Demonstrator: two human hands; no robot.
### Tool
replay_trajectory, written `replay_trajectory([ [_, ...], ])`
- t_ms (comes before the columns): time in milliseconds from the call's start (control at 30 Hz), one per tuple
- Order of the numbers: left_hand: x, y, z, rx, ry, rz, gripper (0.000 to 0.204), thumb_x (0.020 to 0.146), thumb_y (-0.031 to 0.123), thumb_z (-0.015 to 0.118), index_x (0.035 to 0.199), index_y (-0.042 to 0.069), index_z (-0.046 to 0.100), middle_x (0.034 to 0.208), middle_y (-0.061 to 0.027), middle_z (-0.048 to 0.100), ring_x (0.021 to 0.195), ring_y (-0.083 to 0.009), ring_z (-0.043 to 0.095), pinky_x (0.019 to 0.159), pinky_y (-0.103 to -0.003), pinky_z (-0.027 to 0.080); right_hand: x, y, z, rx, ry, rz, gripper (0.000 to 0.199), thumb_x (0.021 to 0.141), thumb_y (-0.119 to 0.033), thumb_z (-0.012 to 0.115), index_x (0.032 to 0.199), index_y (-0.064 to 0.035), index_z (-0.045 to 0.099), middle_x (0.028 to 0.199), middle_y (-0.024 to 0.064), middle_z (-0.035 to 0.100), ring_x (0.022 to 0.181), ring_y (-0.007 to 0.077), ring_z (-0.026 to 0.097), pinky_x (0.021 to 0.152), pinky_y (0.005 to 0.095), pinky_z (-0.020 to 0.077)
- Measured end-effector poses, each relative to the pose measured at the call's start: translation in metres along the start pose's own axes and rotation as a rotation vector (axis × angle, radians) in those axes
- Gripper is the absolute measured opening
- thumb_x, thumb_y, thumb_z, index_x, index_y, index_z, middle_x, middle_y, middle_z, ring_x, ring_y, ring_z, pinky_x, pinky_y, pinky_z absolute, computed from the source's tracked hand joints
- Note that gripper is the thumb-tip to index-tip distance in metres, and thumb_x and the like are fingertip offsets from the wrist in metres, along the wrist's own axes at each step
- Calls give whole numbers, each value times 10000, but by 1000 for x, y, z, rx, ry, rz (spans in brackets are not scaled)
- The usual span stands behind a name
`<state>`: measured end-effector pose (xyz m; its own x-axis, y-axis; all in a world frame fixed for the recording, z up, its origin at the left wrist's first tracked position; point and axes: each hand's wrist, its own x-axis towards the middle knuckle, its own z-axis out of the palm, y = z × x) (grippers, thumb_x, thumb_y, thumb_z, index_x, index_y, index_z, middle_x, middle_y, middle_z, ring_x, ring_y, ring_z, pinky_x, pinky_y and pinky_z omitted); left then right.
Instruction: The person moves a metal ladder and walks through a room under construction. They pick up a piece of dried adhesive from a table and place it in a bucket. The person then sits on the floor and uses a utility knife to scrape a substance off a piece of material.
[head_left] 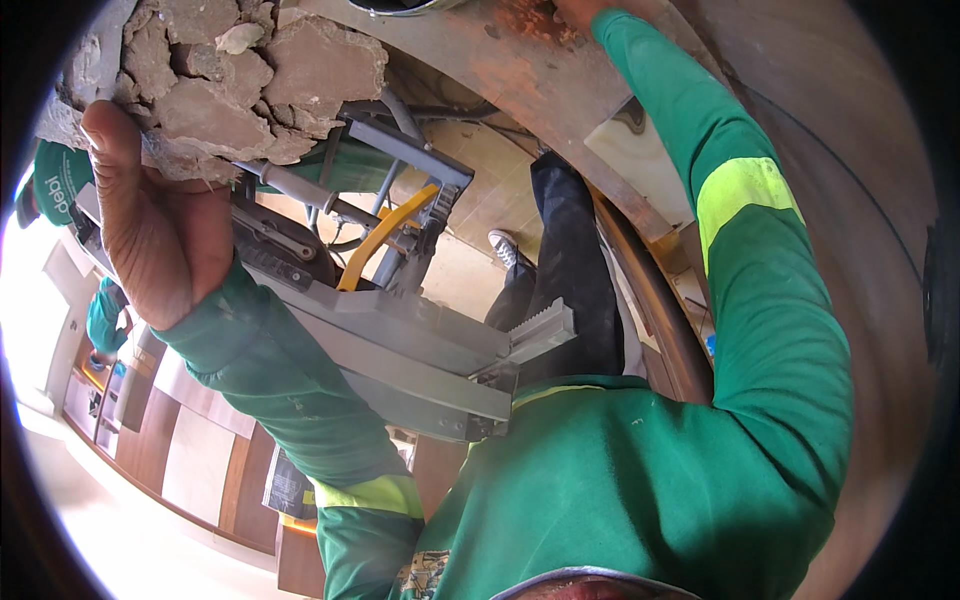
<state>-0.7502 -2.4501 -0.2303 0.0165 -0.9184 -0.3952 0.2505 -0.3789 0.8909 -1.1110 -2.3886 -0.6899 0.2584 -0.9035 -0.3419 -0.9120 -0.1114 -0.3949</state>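
At the upper left, my left hand grips the lower edge of a slab caked with cracked, dried grey-brown mortar. Its thumb presses up along the edge, while the other fingers are partly hidden under the slab. My right arm reaches to the top edge of the picture. There only a part of my right hand shows, over a brownish stained board, and its fingers are out of sight. Below the slab stands a grey metal machine frame with a curved yellow handle.
A person in a green cap is at the far left, and another in a teal top is farther back. A dark cable runs along the brown surface at right. Below the frame, a dark printed package shows beside my left sleeve.
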Motion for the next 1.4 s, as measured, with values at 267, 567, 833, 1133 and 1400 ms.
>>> replay_trajectory([
  [267,0,2,-1,-19,-66,-3,547,1038,328,689,1460,7,557,1465,-140,635,1351,-294,603,1173,-506,455,23,15,8,4,-91,-129,756,772,-131,769,1489,-52,539,1573,255,468,1427,459,462,1206,512,373],
  [567,-1,2,1,24,-15,18,558,1045,333,678,1481,16,534,1490,-136,615,1369,-294,586,1181,-508,440,47,-2,-19,-130,-418,-227,607,822,-97,707,1416,-19,610,1514,246,543,1353,442,556,1147,475,462],
  [833,-2,0,6,55,7,23,583,1018,365,701,1467,21,559,1488,-150,615,1372,-325,580,1203,-538,415,55,9,-16,-86,-266,-137,545,840,-75,687,1385,-79,664,1285,203,721,1176,399,683,1020,480,548],
  [1133,-6,4,-3,49,51,34,607,1015,382,711,1457,-3,556,1470,-144,627,1350,-320,591,1167,-548,436,4,-11,-55,1610,168,487,394,919,-303,748,1232,-71,685,1154,182,741,1092,342,701,919,478,554],
  [1400,-2,10,-1,17,-27,-9,597,1013,365,716,1455,-4,559,1477,-147,622,1368,-309,580,1179,-538,426,-48,20,26,528,248,471,674,864,-392,823,1394,-62,571,1287,227,692,1197,399,660,1018,511,519],
])
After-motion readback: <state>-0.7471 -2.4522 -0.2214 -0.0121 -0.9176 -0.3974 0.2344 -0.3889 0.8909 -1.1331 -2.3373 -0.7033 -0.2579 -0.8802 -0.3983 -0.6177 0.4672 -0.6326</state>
